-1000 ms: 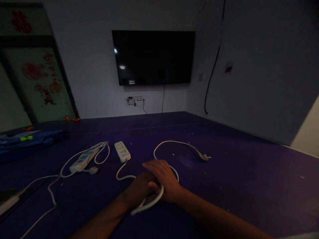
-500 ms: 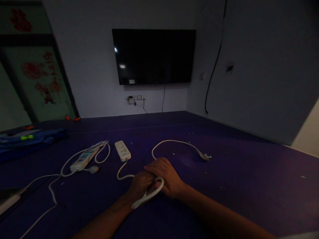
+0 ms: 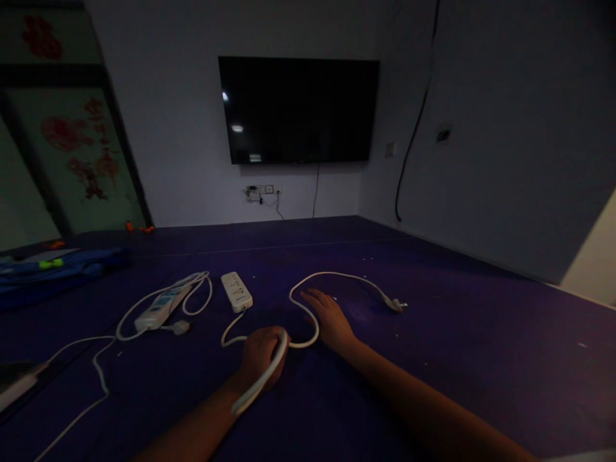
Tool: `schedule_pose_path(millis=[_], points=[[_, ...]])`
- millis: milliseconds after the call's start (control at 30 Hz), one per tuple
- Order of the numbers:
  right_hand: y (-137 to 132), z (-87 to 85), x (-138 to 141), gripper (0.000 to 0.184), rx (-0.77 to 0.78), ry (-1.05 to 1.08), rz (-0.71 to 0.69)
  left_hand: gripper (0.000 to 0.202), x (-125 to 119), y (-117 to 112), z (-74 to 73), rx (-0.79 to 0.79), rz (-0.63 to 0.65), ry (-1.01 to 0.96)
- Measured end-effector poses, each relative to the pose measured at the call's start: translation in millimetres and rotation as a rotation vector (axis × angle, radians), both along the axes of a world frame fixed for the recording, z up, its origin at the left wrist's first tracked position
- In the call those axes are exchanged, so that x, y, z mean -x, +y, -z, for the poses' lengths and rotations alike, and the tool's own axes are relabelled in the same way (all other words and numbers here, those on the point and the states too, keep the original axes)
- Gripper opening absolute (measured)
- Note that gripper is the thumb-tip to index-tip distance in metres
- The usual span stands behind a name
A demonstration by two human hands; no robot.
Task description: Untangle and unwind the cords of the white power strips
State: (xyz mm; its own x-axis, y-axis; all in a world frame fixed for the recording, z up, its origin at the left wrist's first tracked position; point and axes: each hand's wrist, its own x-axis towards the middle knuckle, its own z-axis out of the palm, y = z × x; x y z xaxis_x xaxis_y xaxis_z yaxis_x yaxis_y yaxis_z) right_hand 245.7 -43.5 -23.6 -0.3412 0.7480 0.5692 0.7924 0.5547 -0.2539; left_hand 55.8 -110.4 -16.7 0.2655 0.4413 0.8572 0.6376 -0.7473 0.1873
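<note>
Bundled white power cord [image 3: 262,382] loops out of my left hand [image 3: 262,351], whose fingers are wrapped round it. From there one end of the cord runs to a white power strip [image 3: 237,292] lying flat just beyond. The other end curves past my right hand [image 3: 331,323] and ends at a plug [image 3: 395,305] on the purple surface. My right hand rests beside that curve with its fingers stretched forward and apart; nothing shows in its grasp.
On the left lies a second power strip [image 3: 163,308] with its coiled cord and plug [image 3: 181,328]. Farther left are a blue cloth [image 3: 72,266] and a white strip-like object [image 3: 18,390] with a thin cord. A television [image 3: 298,112] hangs on the far wall.
My right hand has come away from the left hand and the cord, and its fingers have opened. My left hand has shifted slightly left with the bundle, and the cord's curve now lies between the hands.
</note>
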Motion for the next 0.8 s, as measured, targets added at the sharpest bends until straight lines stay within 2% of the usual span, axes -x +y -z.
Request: schedule_pose_path(millis=[200, 367, 600, 700, 800], points=[[-5.6, 1.0, 9.0, 0.04, -0.017, -0.05, -0.153, 0.022, 4.9, 12.0, 13.8, -0.005, 0.033, 0.127], [-8.1, -4.4, 8.6, 0.031, -0.032, 0.071, -0.187, 0.018, 5.1, 7.8, 6.4, -0.021, 0.069, 0.105], [-9.1, -3.4, 4.6, 0.042, -0.07, 0.304, -0.113, 0.037, 2.3, 5.2, 2.1, 0.028, 0.089, 0.116], [-14.3, -3.5, 6.2, 0.045, -0.09, 0.348, -0.169, 0.044, 0.2, 4.3, 1.5, 0.079, 0.085, 0.154], [-23.4, -4.7, 10.7, 0.047, -0.132, 0.356, -0.269, 0.047, -0.9, 6.7, 3.3, 0.048, 0.083, 0.21]])
